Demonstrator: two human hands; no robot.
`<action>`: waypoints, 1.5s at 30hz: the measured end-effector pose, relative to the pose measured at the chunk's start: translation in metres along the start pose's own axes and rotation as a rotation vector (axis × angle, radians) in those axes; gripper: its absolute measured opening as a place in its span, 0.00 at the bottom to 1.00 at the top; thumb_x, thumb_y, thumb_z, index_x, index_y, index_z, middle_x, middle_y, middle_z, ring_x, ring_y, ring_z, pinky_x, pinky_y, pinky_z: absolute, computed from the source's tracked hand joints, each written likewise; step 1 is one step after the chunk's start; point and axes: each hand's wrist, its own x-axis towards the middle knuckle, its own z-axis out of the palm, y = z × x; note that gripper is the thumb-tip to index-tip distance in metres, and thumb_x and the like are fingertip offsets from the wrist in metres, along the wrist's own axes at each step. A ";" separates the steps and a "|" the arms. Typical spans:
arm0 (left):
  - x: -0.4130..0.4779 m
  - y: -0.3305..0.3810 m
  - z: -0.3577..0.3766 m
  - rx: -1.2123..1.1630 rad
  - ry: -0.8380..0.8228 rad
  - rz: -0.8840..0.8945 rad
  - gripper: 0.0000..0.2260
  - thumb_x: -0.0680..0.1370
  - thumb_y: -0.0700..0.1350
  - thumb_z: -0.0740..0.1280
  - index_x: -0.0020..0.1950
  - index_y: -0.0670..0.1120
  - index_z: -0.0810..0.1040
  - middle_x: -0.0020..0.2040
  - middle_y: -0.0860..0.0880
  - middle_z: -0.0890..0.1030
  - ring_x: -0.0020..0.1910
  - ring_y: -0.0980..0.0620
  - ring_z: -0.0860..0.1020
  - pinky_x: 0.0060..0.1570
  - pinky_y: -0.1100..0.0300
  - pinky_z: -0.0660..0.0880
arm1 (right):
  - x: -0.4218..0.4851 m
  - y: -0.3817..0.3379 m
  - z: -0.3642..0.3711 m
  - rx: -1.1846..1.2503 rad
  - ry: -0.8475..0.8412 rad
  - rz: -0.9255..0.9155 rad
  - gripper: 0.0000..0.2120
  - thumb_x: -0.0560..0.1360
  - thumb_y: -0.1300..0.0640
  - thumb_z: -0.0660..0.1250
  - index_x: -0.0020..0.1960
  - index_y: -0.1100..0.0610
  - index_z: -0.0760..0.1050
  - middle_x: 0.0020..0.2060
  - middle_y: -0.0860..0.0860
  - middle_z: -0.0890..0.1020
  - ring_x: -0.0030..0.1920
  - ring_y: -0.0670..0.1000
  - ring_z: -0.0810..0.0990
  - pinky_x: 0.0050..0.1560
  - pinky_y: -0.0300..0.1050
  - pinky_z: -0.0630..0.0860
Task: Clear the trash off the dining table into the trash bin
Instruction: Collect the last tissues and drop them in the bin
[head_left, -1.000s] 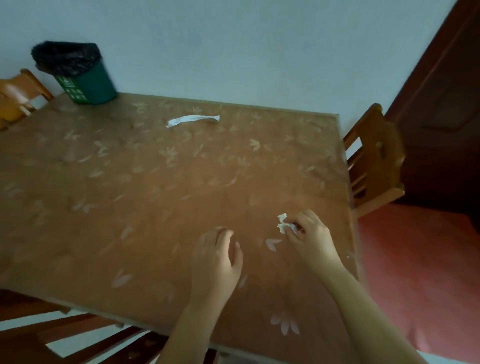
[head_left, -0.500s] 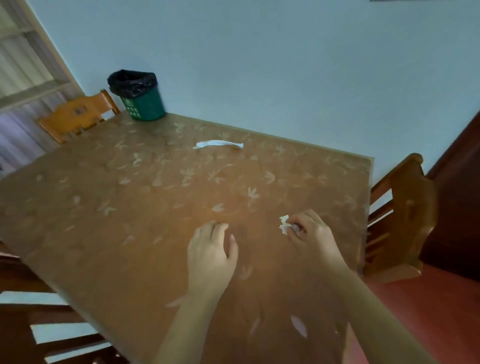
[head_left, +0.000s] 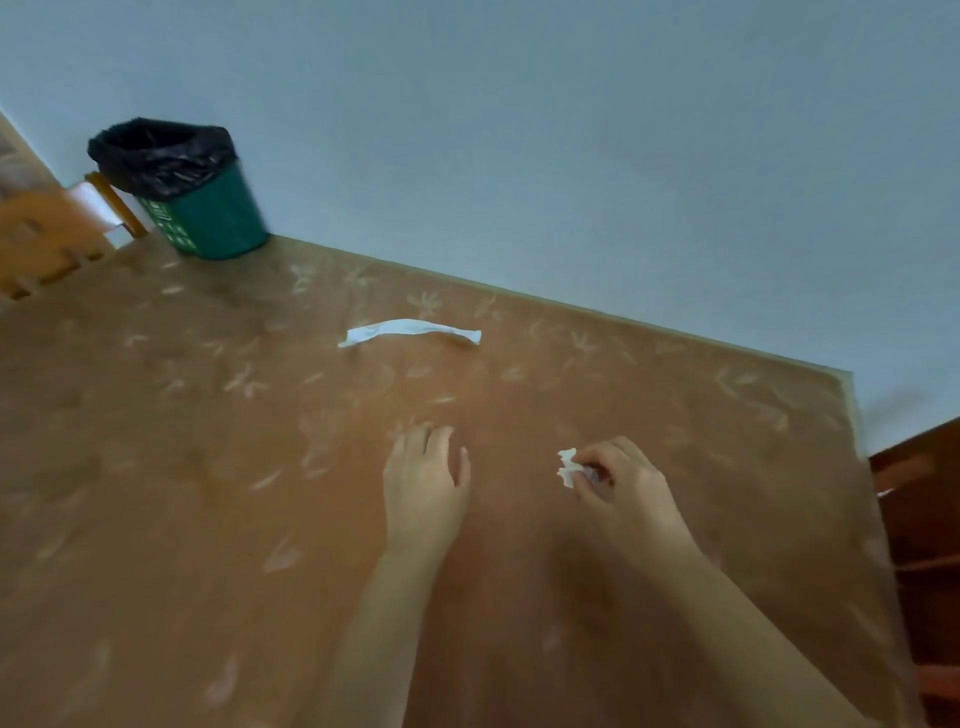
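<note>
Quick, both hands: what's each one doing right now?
Left hand: open, palm down over the table, holding nothing.
Right hand: closed, pinching a crumpled paper scrap.

the paper scrap (head_left: 567, 467) sits mostly hidden inside the right hand (head_left: 618, 483)'s grip. the bin (head_left: 208, 218) print is blurred. the frame crops the worktop (head_left: 156, 493) and chair (head_left: 41, 239).

Both forearms are bare to the frame edge, left hand (head_left: 426, 486) and right hand (head_left: 621, 480) ungloved.
</note>
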 end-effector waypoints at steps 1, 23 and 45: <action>0.016 -0.008 0.012 -0.005 0.003 0.008 0.11 0.70 0.37 0.70 0.52 0.36 0.78 0.51 0.37 0.80 0.52 0.36 0.76 0.53 0.44 0.72 | 0.016 0.004 0.007 -0.006 -0.001 -0.002 0.03 0.70 0.63 0.69 0.43 0.58 0.77 0.41 0.48 0.75 0.37 0.41 0.73 0.40 0.24 0.67; 0.214 -0.069 0.176 0.080 -0.037 0.150 0.11 0.78 0.45 0.60 0.56 0.43 0.76 0.55 0.43 0.78 0.56 0.42 0.71 0.51 0.51 0.62 | 0.171 0.079 0.100 -0.039 0.037 -0.031 0.03 0.70 0.60 0.68 0.44 0.56 0.77 0.40 0.48 0.75 0.38 0.42 0.73 0.39 0.24 0.66; -0.048 0.014 0.015 -0.146 -0.215 0.228 0.07 0.65 0.34 0.75 0.36 0.43 0.79 0.33 0.47 0.80 0.34 0.43 0.77 0.35 0.51 0.66 | -0.027 0.022 0.004 -0.155 0.009 0.051 0.03 0.72 0.61 0.67 0.46 0.59 0.76 0.43 0.49 0.74 0.43 0.48 0.73 0.39 0.35 0.65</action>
